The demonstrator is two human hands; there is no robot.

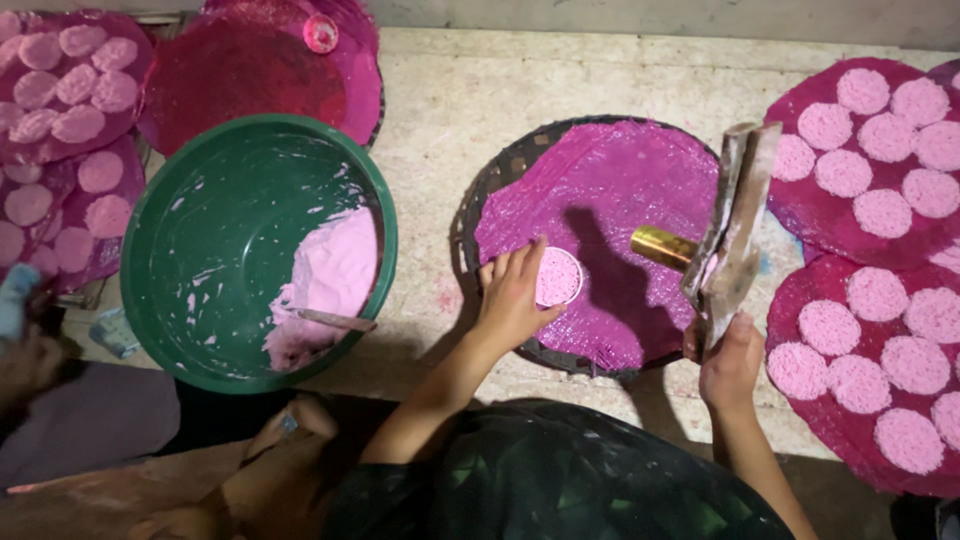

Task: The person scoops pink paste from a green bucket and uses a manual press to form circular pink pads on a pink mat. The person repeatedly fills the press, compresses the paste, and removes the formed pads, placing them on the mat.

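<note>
My left hand (512, 298) rests on a magenta cloth (610, 200) stretched over a round dark woven tray (492, 185). Its fingers touch the rim of a small round ring (558, 277) filled with pink paste, lying on the cloth. My right hand (728, 362) grips the lower end of a wooden press tool (735, 222) with a shiny gold cylinder (662, 247) sticking out toward the ring. The tool hangs over the tray's right side.
A green basin (200, 250) with pink batter (330, 280) and a spoon (335, 319) stands at left. Magenta cloths with several pink discs (880, 215) lie at right and far left (60, 100). Another person's hand (25, 350) shows at the left edge.
</note>
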